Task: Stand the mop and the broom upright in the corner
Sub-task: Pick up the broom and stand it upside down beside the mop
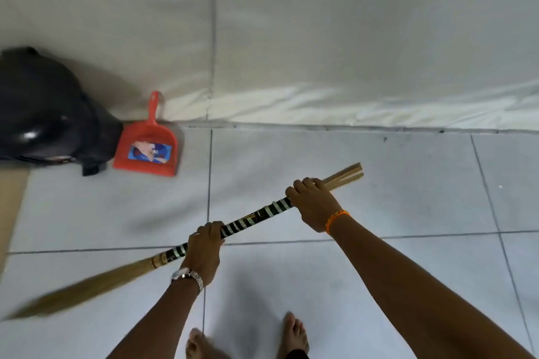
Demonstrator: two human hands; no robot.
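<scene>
I hold a grass broom [253, 220] nearly level above the tiled floor, slanting from lower left to upper right. Its handle is wrapped in black and silver stripes, and its tan bristles [73, 291] trail blurred toward the lower left. My left hand [204, 248] grips the handle near the bristle end. My right hand [313, 202] grips it near the top, where bare cane ends [347, 175] stick out. No mop is in view.
A red dustpan [148, 146] leans at the foot of the white wall [350, 38], beside a black bin [43, 114] at the left. My bare feet [294, 335] stand on grey floor tiles [408, 198]. A tan strip [11, 207] runs along the left edge.
</scene>
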